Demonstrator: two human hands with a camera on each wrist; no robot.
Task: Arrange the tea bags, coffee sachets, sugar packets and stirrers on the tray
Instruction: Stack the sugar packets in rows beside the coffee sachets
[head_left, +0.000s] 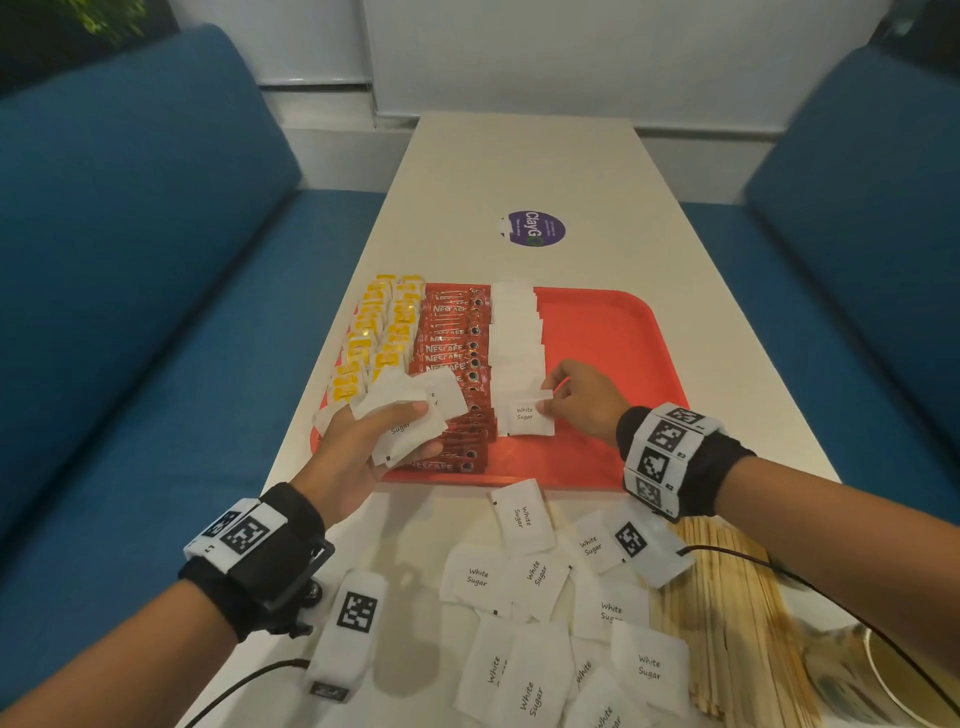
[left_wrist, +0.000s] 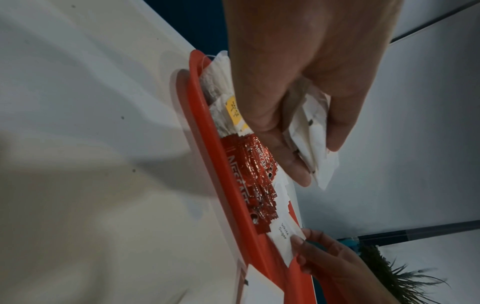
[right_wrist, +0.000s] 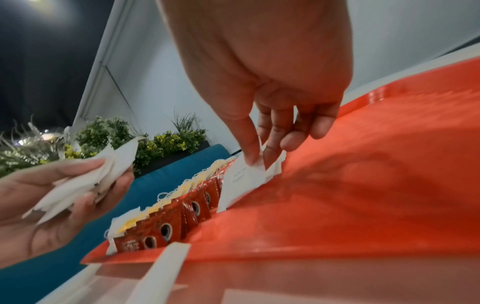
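A red tray (head_left: 613, 332) holds a column of yellow-tagged tea bags (head_left: 376, 332), a column of red coffee sachets (head_left: 457, 353) and a column of white sugar packets (head_left: 517, 343). My left hand (head_left: 363, 441) hovers over the tray's near left corner and grips a fanned bunch of sugar packets (head_left: 410, 415), also seen in the left wrist view (left_wrist: 311, 131). My right hand (head_left: 576, 400) pinches one sugar packet (head_left: 527, 415) by its far edge at the near end of the sugar column (right_wrist: 244, 176). Wooden stirrers (head_left: 737, 613) lie on the table near my right wrist.
Several loose sugar packets (head_left: 524, 597) are scattered on the white table (head_left: 519, 166) in front of the tray. A paper cup rim (head_left: 904, 670) sits at the lower right. A purple sticker (head_left: 535, 228) marks the table beyond the tray. Blue benches (head_left: 156, 260) flank both sides.
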